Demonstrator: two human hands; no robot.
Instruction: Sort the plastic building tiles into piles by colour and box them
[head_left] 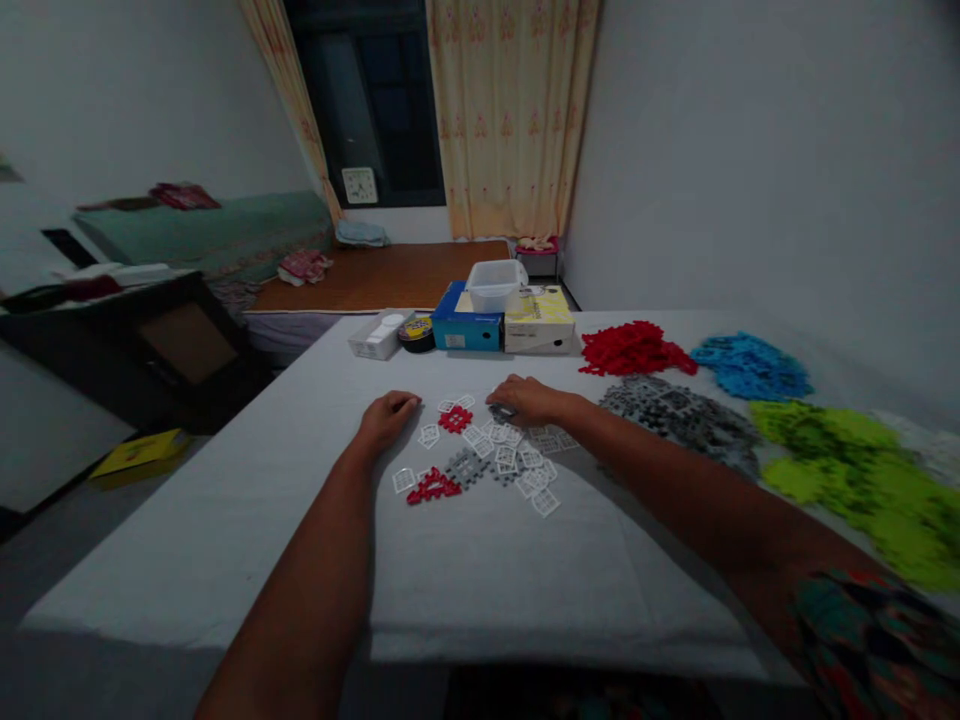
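My left hand (pixel 388 420) rests on the white-covered table with its fingers curled together; whatever they hold, if anything, is hidden. Just right of it lies a red toothed plastic building piece (pixel 455 419). Farther right, my right hand (pixel 527 400) has its fingers closed on a grey plastic building piece (pixel 501 411), partly covered by the hand. Between and below the hands, white window-like grid pieces (pixel 506 460) lie scattered and overlapping. Nearer me are a red triangular piece (pixel 433 487) and grey toothed pieces (pixel 466 467).
Heaps of red (pixel 637 348), blue (pixel 752 365), grey (pixel 679 418) and lime-green pieces (pixel 855 465) cover the right side. Along the far edge stand a blue box (pixel 469 330), a yellow-and-white box (pixel 540 322), a clear plastic tub (pixel 496 284), a tape roll (pixel 417 335) and a white box (pixel 375 340).
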